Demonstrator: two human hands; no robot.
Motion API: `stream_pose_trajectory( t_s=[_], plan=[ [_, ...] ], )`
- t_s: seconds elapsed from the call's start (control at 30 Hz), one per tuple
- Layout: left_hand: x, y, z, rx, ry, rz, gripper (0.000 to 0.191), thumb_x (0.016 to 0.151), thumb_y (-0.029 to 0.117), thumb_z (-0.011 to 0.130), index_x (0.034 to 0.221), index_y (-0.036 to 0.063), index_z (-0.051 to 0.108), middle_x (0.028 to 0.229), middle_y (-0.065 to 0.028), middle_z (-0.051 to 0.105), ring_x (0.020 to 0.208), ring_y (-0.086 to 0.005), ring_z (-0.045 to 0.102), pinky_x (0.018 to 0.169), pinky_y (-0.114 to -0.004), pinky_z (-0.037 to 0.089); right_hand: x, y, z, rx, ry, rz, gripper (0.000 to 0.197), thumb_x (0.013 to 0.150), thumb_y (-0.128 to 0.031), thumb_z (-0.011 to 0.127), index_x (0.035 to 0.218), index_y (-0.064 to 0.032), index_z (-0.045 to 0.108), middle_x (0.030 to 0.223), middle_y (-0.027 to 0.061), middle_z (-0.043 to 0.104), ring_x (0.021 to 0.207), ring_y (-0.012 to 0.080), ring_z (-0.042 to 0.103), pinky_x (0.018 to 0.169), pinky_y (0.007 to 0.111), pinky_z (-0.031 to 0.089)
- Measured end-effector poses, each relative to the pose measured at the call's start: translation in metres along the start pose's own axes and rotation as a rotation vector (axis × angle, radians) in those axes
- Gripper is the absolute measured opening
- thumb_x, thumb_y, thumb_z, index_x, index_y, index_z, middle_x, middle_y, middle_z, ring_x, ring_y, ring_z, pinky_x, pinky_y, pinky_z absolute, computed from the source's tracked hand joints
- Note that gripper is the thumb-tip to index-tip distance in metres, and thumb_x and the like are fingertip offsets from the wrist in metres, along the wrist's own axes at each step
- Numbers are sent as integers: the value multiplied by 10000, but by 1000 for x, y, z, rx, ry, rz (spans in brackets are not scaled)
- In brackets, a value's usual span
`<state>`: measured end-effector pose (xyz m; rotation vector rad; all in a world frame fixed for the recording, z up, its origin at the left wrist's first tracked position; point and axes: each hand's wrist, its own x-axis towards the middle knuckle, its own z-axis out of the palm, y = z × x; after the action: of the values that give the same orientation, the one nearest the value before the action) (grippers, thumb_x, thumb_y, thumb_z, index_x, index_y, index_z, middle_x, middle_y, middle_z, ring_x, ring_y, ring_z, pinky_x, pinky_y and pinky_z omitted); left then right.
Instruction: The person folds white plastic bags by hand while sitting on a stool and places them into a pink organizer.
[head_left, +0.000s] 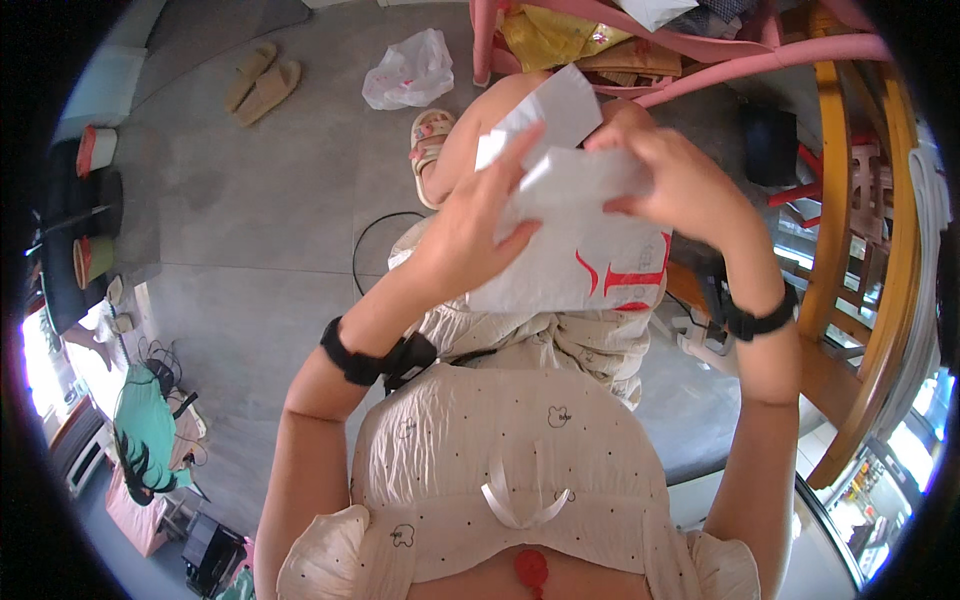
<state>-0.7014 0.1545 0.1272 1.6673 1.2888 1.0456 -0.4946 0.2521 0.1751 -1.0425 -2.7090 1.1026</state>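
A white plastic bag (547, 262) with red printing lies flattened across my lap, its upper part folded and raised. My right hand (675, 180) grips the bag's upper right side between thumb and fingers. Over the bag's left side is my left hand (472, 225), thumb and fingers apart; its fingertips are blurred, and whether they touch the plastic is unclear. Beyond both hands, a white flap (562, 105) sticks up over my knees. I cannot tell whether it belongs to the same bag. Each wrist wears a black strap.
A pink chair (795, 52) holding a yellow bag (532, 37) and other items stands just ahead. A crumpled plastic bag (411, 69) and tan slippers (262, 84) lie on the grey tiled floor. Wooden furniture (832, 225) rises on the right. A person in green (142, 420) is at left.
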Motion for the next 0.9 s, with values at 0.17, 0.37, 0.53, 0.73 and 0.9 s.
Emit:
stream_pose_trajectory(
  t_s=[0.17, 0.37, 0.53, 0.73, 0.9],
  plan=[
    [-15, 6, -17, 114, -323, 294, 710, 583, -99, 592, 1242, 20, 358, 857, -106, 555, 737, -263, 533, 662, -358, 428, -32, -33, 0, -121, 13, 78, 456, 576, -20, 685, 996, -82, 518, 925, 94, 525, 867, 278, 517, 739, 365, 436],
    [-16, 18, -11, -69, -422, 298, 637, 560, -108, 594, 1169, 1, 442, 786, -88, 561, 740, -256, 548, 680, -352, 434, -34, -45, 2, -270, 156, 89, 380, 568, 29, 639, 926, -69, 558, 972, 74, 446, 896, 253, 469, 783, 356, 403],
    [2, 8, -31, -381, -473, 199, 402, 783, 75, 514, 1171, -2, 443, 919, -111, 536, 895, -248, 510, 800, -339, 391, -34, -44, -2, -340, 124, -32, 287, 568, 12, 629, 840, -48, 559, 966, 71, 468, 925, 245, 470, 837, 356, 379],
    [26, -33, -32, 300, -217, -78, 313, 812, 239, 565, 996, -12, 529, 983, -129, 555, 998, -265, 481, 886, -344, 352, -31, -40, 10, -215, 43, -40, 221, 574, -42, 650, 766, -34, 541, 873, 58, 511, 878, 249, 510, 792, 359, 410],
    [31, -33, -23, 320, -205, -84, 339, 760, 218, 636, 1009, 17, 525, 921, -118, 580, 853, -235, 552, 763, -319, 435, -29, -43, 15, -240, 61, -96, 183, 600, -60, 627, 762, -39, 546, 857, 65, 517, 862, 251, 524, 781, 349, 416]
  ],
)
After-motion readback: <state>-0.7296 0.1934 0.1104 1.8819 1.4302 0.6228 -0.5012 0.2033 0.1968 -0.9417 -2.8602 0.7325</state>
